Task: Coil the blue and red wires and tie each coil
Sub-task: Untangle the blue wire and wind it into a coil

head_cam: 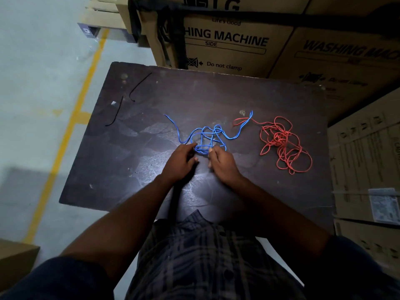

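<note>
The grip of the left hand (181, 158) is clamped on the blue wire (205, 135). Its fingers curl around a small bunch of loops at the near end of the wire. The grip of the right hand (223, 163) is clamped on the same bunch from the other side, with the fingertips pinching the strands. The two hands are very near each other, and the little bunch sits between them.

The blue wire lies near the middle of the dark counter (129, 152). Most of it is loose and wiggly, not in a neat ring. One end runs out toward 10 o'clock. The other end runs toward 2 o'clock, where it crosses one end of the red wire (281, 141).

The red wire lies at 3 o'clock from the blue one, well away from both hands. It is a messy heap of loops, and no hand touches it.

Two thin black cords (138, 85) lie on the counter at 10 o'clock, far from the wires.

Big cardboard boxes (227, 40) stand past the counter at 12 o'clock and at 3 o'clock. One reads "WASHING MACHINE". A yellow line (75, 118) runs along the floor (32, 83) at 9 o'clock. At 6 o'clock the person's checked shirt (205, 256) shows.
</note>
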{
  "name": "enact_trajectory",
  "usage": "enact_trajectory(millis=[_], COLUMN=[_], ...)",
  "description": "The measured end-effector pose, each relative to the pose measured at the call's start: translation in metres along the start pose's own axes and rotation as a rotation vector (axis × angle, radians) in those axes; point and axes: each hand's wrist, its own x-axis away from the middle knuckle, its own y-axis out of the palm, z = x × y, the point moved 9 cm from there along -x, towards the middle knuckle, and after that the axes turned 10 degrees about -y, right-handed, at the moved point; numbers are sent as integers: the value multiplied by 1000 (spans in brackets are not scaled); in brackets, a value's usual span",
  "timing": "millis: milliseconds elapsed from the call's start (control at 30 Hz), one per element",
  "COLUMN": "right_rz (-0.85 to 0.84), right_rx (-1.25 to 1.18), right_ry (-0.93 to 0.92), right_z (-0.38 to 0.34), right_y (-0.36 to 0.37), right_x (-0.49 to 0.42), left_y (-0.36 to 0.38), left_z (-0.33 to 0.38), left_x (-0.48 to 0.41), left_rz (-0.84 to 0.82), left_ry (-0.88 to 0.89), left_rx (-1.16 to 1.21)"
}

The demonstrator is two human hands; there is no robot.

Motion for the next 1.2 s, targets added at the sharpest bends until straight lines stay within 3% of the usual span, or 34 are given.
enact_trajectory(millis=[167,333,433,633,767,933,1200], right_rz=[14,-293,-338,-353,-377,-231,26], right_rx=[-316,-614,-698,-406,-397,-626,-1136], right_ry=[125,357,472,284,177,161,118], right_z=[-8,4,16,1,-33,-61,-81], right_y=[-12,-9,-22,-34,-34,-60,-129], right_x=[1,14,17,-4,-14,-27,-49], left_y=[15,15,11,-11,-17,-45,-87], left_z=[2,-9,-16,24,68,75,68], left_x=[-9,-14,-17,-16,-11,-20,-23], left_rz=[-80,-95,-92,1,-20,28,113], left_ry=[-15,-14,-31,84,282,177,234], left_rx=[-175,-354,-385,-255,-155,130,121])
